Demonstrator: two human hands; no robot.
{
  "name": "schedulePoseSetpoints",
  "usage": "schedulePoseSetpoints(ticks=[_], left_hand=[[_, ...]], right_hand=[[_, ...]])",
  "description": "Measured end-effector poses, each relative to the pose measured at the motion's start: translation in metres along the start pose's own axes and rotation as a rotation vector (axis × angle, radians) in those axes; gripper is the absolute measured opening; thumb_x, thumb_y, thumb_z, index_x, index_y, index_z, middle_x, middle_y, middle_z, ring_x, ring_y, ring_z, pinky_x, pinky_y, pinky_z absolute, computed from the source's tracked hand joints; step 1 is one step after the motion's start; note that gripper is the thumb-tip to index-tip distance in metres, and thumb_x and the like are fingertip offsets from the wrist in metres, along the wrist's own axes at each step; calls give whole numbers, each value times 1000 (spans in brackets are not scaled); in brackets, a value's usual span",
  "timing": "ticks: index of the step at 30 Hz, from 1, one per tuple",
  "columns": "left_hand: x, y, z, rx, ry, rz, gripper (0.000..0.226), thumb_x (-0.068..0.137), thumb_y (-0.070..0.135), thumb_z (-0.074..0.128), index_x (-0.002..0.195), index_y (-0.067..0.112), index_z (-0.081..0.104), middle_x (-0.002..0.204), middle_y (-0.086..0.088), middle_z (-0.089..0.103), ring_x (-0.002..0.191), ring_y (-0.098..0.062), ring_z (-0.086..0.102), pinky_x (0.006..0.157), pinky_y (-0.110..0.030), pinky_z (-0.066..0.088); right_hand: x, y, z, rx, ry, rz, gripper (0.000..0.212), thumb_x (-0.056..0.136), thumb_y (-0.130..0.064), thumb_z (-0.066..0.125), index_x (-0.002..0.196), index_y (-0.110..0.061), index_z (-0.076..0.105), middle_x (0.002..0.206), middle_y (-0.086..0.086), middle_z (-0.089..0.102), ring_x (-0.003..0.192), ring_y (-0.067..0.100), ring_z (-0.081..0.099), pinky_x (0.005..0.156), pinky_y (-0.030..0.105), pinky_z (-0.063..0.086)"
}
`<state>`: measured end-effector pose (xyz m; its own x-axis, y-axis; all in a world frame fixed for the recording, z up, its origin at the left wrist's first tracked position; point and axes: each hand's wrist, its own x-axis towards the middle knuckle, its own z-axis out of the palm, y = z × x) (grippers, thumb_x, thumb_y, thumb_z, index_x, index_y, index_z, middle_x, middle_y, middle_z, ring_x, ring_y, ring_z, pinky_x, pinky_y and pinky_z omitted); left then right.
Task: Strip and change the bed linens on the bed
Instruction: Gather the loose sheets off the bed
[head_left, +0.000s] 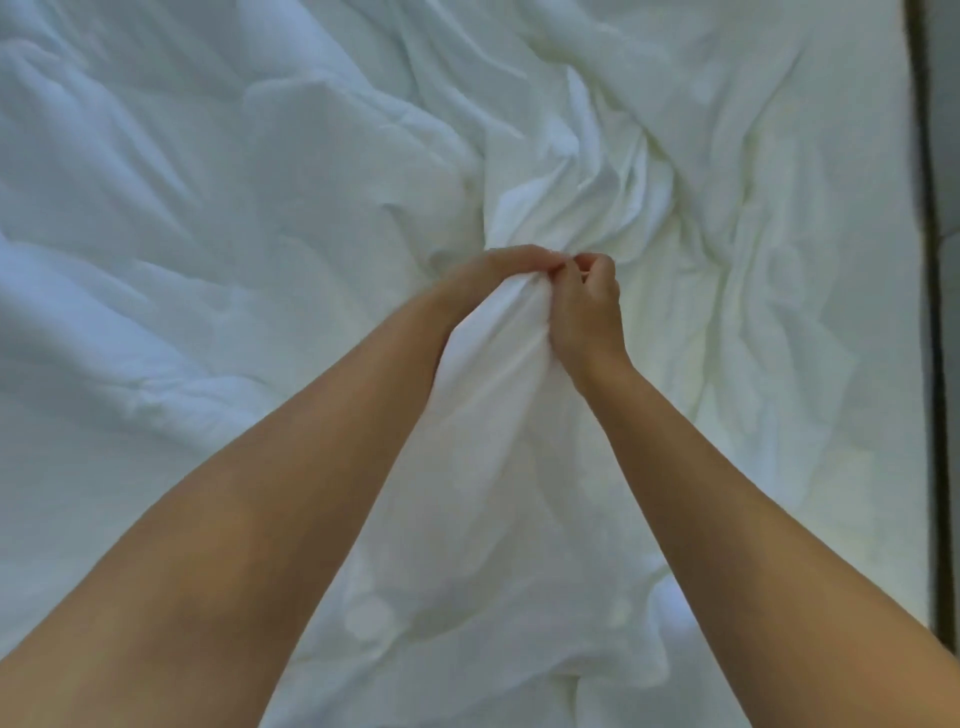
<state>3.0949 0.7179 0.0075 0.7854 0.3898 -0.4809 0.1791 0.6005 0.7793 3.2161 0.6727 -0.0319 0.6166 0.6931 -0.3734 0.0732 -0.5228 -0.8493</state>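
Two hands — left hand (496, 278), right hand (587, 309) — one sheet (488, 447).

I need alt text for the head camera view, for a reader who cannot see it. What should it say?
The left hand and right hand, close together, grip a bunched fold of white sheet raised above a bed. Rumpled white bedding fills the rest of the view, with a dark vertical strip along the right edge.

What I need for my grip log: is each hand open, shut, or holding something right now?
Left hand: grips the bunched sheet.
Right hand: grips the same sheet.
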Motion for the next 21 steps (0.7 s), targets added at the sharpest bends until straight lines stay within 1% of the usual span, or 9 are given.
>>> schedulePoseSetpoints(ticks=[2,4,7,10,12,14,16,18,21], left_hand=[[-14,38,-7,100,107,117,10,69,22,66,62,17,70,72,-5,67,68,-12,65,65,-19,53],[-30,64,-32,99,316,199,14,58,19,61,69,16,68,96,-17,63,87,-26,62,80,-30,51],[-54,74,-105,95,695,191,27,60,9,63,87,11,64,106,-19,63,97,-29,62,86,-36,52],[-72,58,-174,262,949,89,32,72,-7,62,102,6,66,96,-9,67,85,-23,65,67,-26,54],[-75,47,-204,260,802,-1,38,73,2,69,109,9,67,104,-9,70,88,-22,68,62,-24,55],[-70,51,-224,121,507,-33,47,68,26,76,112,13,69,115,-9,68,102,-24,67,74,-28,55],[-54,68,-239,-97,329,-32,67,70,50,71,124,10,63,127,-13,61,117,-28,58,89,-35,52],[-30,89,-243,-282,285,-61,80,73,65,57,126,5,60,131,-17,57,121,-32,55,95,-41,49],[12,113,-224,-105,376,-86,56,83,56,52,104,9,73,106,-12,70,97,-26,68,82,-34,55]], right_hand=[[12,-20,6,96,7,-26,42,84,-50,43,114,-21,46,122,2,52,107,14,51,87,29,42],[20,-37,20,61,-42,-88,48,84,-50,45,124,-24,46,129,2,47,117,18,46,98,33,38],[18,-53,60,-133,-171,-221,46,94,-41,46,136,-23,40,139,2,37,129,21,32,103,30,25],[13,-70,113,-151,-251,-296,49,95,-42,47,138,-21,40,142,2,37,131,23,29,100,30,23],[16,-82,143,-164,-275,-299,55,90,-52,48,136,-22,41,140,2,40,131,23,31,106,37,27],[21,-90,163,-194,-274,-270,60,86,-60,49,131,-20,44,135,1,46,128,24,37,106,46,31],[27,-95,173,-163,-236,-231,66,81,-63,55,128,-19,44,129,-2,52,124,22,45,102,49,36],[34,-102,177,-16,-139,-140,76,73,-62,65,130,-19,39,125,-5,55,117,21,51,98,47,41],[50,-121,177,159,-4,5,78,78,-37,70,139,-15,26,127,2,53,114,24,53,97,41,43]])
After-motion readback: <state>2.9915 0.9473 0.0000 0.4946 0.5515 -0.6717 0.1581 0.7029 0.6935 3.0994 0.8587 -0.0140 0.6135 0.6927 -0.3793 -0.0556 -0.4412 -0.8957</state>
